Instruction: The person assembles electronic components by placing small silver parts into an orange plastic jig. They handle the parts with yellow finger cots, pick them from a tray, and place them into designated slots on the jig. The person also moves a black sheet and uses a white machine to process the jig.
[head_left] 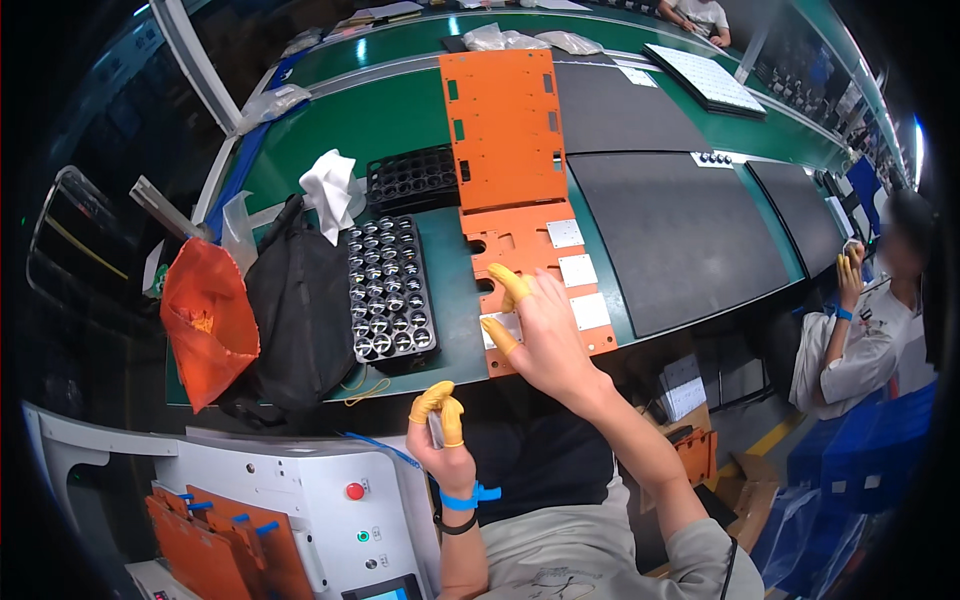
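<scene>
My right hand (550, 335), with yellow finger cots on thumb and index finger, reaches over the lower half of a hinged orange fixture (515, 226). Its thumb and index finger are apart. The thumb lies over a white square plate (508, 322), partly hidden; whether it touches cannot be told. More white plates (577, 270) sit along the fixture's right side. My left hand (440, 430), also in yellow finger cots, is held near the table's front edge with its fingers curled together. Something pale shows between them, too small to name. The fixture's lid (503, 130) stands raised.
A black tray of shiny round parts (390, 290) stands left of the fixture, another black tray (410, 178) behind it. Further left are a white cloth (328, 190), a black bag (295, 310) and an orange bag (208, 320). Dark mats (680, 240) lie right; a co-worker (860, 320) sits beyond.
</scene>
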